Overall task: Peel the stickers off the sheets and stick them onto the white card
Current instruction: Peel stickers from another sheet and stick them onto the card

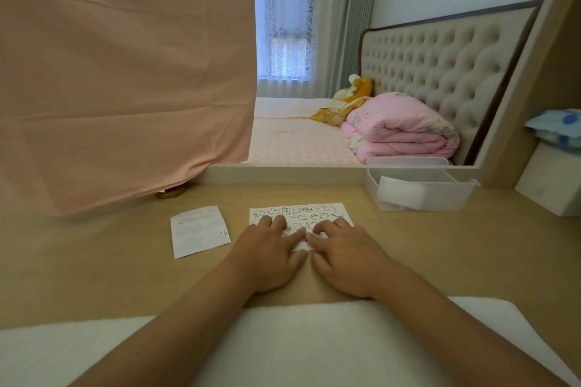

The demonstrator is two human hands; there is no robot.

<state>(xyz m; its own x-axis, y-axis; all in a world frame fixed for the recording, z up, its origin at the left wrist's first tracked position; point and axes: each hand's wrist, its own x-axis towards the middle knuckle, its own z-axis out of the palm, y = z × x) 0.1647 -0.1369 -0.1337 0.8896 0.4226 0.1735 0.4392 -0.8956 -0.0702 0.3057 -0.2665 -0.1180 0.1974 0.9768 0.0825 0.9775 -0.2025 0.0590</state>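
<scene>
A white sheet [314, 212] printed with several small cartoon stickers lies flat on the wooden desk in front of me. My left hand [267, 256] rests on its left half with the fingers laid flat. My right hand [344, 261] covers the near right part, its fingers bent and the tips down on the paper. The index fingertips of both hands meet at the sheet's near edge. My hands hide that spot, so no lifted sticker shows. A second white sheet [199, 231] with faint pink marks lies to the left, apart from both hands.
A clear plastic box [418, 195] holding white pads stands at the back right. A pink cloth [125, 72] hangs over the desk's back left, with a gold round base [171, 193] under it. A white towel [314, 339] pads the near desk edge. A bed lies beyond.
</scene>
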